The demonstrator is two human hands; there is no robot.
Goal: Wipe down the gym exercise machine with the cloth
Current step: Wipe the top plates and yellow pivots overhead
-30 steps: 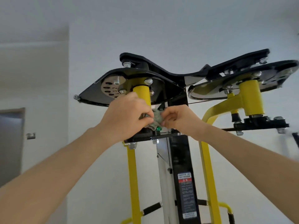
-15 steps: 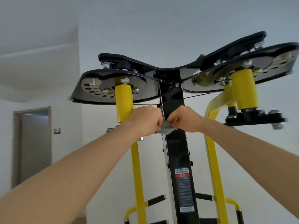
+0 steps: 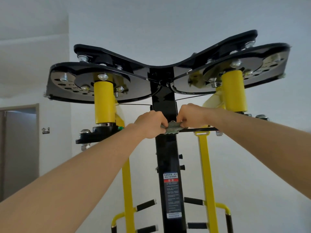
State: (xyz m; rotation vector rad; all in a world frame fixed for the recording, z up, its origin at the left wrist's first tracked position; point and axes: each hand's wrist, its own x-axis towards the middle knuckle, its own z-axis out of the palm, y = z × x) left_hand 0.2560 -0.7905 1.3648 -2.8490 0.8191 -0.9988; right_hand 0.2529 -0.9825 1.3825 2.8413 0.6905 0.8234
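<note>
- Head view: a second ago both hands worked the cloth (image 3: 171,128) at the foot of the left yellow sleeve (image 3: 104,101). It is now bunched against the front of the black centre post (image 3: 165,157), just below the top plates (image 3: 134,84).
- Reading: the left pivot looks finished and wiping has shifted to the upright. The post's lower run, around the warning label (image 3: 172,194), is probably still to do.
- Left hand (image 3: 152,126): fingers curled, pinching the cloth's left end.
- Right hand (image 3: 190,116): fingers curled, pinching the right end. How hard the cloth presses on the post, I cannot tell.
</note>
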